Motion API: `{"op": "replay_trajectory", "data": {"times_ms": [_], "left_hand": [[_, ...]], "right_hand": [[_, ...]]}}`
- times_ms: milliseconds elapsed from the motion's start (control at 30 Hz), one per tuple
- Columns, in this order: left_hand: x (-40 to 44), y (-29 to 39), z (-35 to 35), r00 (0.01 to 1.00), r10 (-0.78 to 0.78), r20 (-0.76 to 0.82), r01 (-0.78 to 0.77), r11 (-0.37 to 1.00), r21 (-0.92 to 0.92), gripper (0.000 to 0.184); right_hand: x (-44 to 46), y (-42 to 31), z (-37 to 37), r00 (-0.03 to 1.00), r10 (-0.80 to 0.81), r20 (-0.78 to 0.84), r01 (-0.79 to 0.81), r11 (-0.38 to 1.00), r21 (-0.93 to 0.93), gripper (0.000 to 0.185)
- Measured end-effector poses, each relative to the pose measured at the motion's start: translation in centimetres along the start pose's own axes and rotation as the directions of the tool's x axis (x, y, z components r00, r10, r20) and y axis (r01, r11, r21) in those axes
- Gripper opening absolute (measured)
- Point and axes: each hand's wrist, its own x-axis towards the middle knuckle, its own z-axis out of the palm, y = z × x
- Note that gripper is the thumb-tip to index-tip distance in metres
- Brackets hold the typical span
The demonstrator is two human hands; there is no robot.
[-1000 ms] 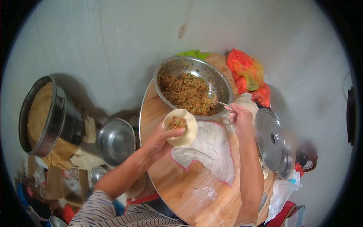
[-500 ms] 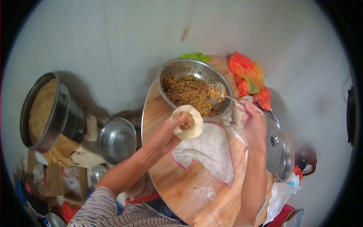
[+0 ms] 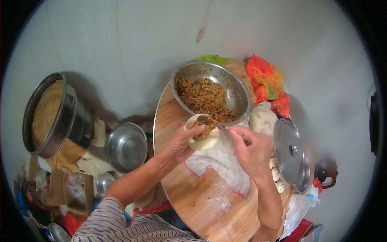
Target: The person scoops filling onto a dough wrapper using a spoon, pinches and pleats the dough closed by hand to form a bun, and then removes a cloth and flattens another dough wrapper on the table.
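My left hand (image 3: 180, 142) holds a round dough wrapper (image 3: 206, 142) cupped at its edge, the thumb lying over the filling (image 3: 206, 131) on it. My right hand (image 3: 250, 148) grips the thin handle of a spoon (image 3: 222, 127), whose bowl is pressed against the filling and hard to make out. Just beyond the wrapper stands a steel bowl (image 3: 243, 97) of minced filling (image 3: 203, 97). Under both hands a white checked cloth (image 3: 217, 159) with a pink edge lies on the wooden table.
Right of the bowl rest a lump of dough (image 3: 263, 119) and red plastic bags (image 3: 260, 76). Small dough pieces (image 3: 275, 174) lie beside steel lids (image 3: 288, 151). At left are a steamer pot (image 3: 70, 117) and a metal basin (image 3: 127, 147). The round table (image 3: 189, 201) has a floury patch.
My right hand has brought the spoon from the bowl down and left to the wrapper. More filling now sits on the wrapper. The dough lump and small pieces are more visible.
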Motion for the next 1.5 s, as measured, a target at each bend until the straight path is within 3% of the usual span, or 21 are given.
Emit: {"op": "replay_trajectory", "data": {"times_ms": [33,167,233,267,333,500,567,600,667,800,867,900,967,1000,1033,1100,1133,1200,1300,1367,1500], "left_hand": [[-0.1,0.0,0.0,1.000,-0.001,-0.001,0.001,1.000,-0.001,0.052],[-0.4,0.1,-0.2,0.999,-0.015,-0.028,0.014,0.999,-0.036,0.053],[-0.4,0.1,-0.5,1.000,-0.006,-0.012,0.005,1.000,-0.022,0.053],[-0.4,0.1,-0.6,1.000,-0.005,0.005,0.005,1.000,-0.021,0.055],[-0.6,0.0,-0.9,1.000,-0.005,0.022,0.005,1.000,-0.020,0.056],[-1.4,-0.4,-1.7,0.997,-0.015,0.070,0.014,1.000,0.023,0.052],[-2.6,-0.2,-0.7,0.998,-0.062,0.031,0.064,0.997,-0.047,0.050],[-3.2,-0.1,-0.3,0.994,-0.108,-0.005,0.106,0.987,-0.120,0.048],[-3.9,-0.8,-0.2,0.990,-0.117,-0.075,0.112,0.991,-0.067,0.047],[-5.3,-2.0,-0.3,0.971,-0.186,-0.152,0.195,0.980,0.045,0.049],[-6.2,-2.6,0.0,0.961,-0.249,-0.124,0.257,0.965,0.049,0.049],[-6.7,-3.0,0.2,0.953,-0.289,-0.095,0.294,0.954,0.050,0.050],[-7.8,-3.9,0.8,0.943,-0.328,-0.054,0.329,0.944,0.015,0.052],[-8.6,-4.4,1.1,0.943,-0.332,-0.016,0.332,0.943,-0.018,0.055],[-9.3,-5.0,1.4,0.932,-0.363,-0.013,0.363,0.932,-0.016,0.055],[-10.6,-6.1,1.9,0.909,-0.413,0.050,0.412,0.911,0.022,0.058],[-11.1,-6.7,2.0,0.897,-0.438,0.057,0.437,0.899,0.029,0.058],[-12.4,-8.1,2.3,0.873,-0.485,0.054,0.472,0.868,0.153,0.058],[-14.0,-10.3,2.4,0.823,-0.568,-0.005,0.557,0.806,0.199,0.061],[-14.8,-11.4,2.7,0.815,-0.579,-0.025,0.567,0.788,0.239,0.061],[-15.7,-13.1,2.7,0.794,-0.608,0.004,0.569,0.746,0.345,0.058]], "right_hand": [[-0.2,0.2,0.1,0.965,-0.260,0.023,0.261,0.957,-0.126,0.015],[-0.5,-0.3,0.3,0.922,-0.377,-0.084,0.362,0.919,-0.156,0.016],[-0.2,-1.7,-0.4,0.986,-0.070,-0.153,0.070,0.998,-0.006,0.017],[0.3,-1.7,-0.4,0.986,-0.070,-0.151,0.070,0.998,-0.007,0.017],[1.8,-1.3,-0.7,0.952,0.165,-0.257,-0.112,0.971,0.209,0.019],[5.9,6.0,0.9,0.908,0.220,-0.355,-0.140,0.961,0.239,0.020],[6.8,11.7,2.8,0.963,-0.088,-0.256,0.033,0.977,-0.211,0.016],[6.7,13.0,3.6,0.963,-0.083,-0.258,0.029,0.978,-0.207,0.016],[6.0,14.5,5.0,0.943,-0.330,0.030,0.295,0.794,-0.532,0.015],[4.0,13.0,5.3,0.973,-0.216,0.085,0.226,0.798,-0.558,0.022],[1.9,11.6,5.2,0.900,-0.393,-0.188,0.229,0.793,-0.565,0.028],[0.3,10.4,4.2,0.911,-0.363,-0.195,0.196,0.799,-0.569,0.028],[-3.2,7.3,1.7,0.960,0.128,-0.251,-0.185,0.957,-0.222,0.034],[-5.5,6.5,0.9,0.924,0.295,-0.244,-0.304,0.953,0.000,0.031],[-7.9,5.9,0.4,0.911,0.322,-0.256,-0.333,0.943,0.000,0.031],[-12.9,4.6,0.1,0.785,0.615,-0.074,-0.573,0.766,0.291,0.032],[-15.1,4.1,0.5,0.769,0.633,-0.092,-0.585,0.755,0.297,0.032],[-19.0,3.4,1.7,0.663,0.748,0.015,-0.685,0.599,0.415,0.035],[-23.8,3.7,2.9,0.654,0.753,0.068,-0.668,0.534,0.518,0.036],[-26.0,3.6,3.6,0.686,0.728,-0.014,-0.620,0.594,0.512,0.034],[-28.5,2.7,4.2,0.614,0.772,-0.163,-0.591,0.586,0.555,0.032]]}}
